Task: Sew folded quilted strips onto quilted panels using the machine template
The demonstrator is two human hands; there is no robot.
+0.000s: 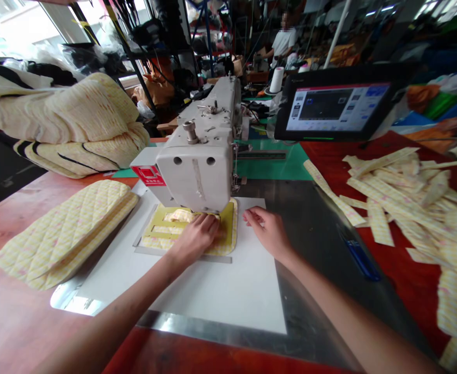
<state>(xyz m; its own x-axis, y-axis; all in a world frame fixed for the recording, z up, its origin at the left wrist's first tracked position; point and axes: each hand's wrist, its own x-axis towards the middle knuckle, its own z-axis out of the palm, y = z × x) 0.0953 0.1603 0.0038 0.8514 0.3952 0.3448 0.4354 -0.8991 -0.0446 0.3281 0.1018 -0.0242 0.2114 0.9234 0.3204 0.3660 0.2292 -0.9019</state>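
Under the sewing machine head (197, 166), a quilted yellow fabric piece (234, 221) lies beneath a yellow-green slotted template (225, 236). A checked fabric strip (182, 214) arches up over the template. My left hand (199, 234) rests on the template with its fingers closed at the right end of this strip; the fingertips are partly hidden below the head. Just right of the quilted piece, my right hand (269, 228) hovers over the white sheet (247, 291), fingers curled in to the thumb, with nothing visible between them.
A folded stack of quilted pieces (68, 228) lies left, with bigger bundles (76, 114) behind. Loose fabric strips (407, 192) cover the right side. Blue-handled thread snips (359, 257) lie near my right forearm. A control screen (337, 106) stands behind; a person (284, 41) is farther back.
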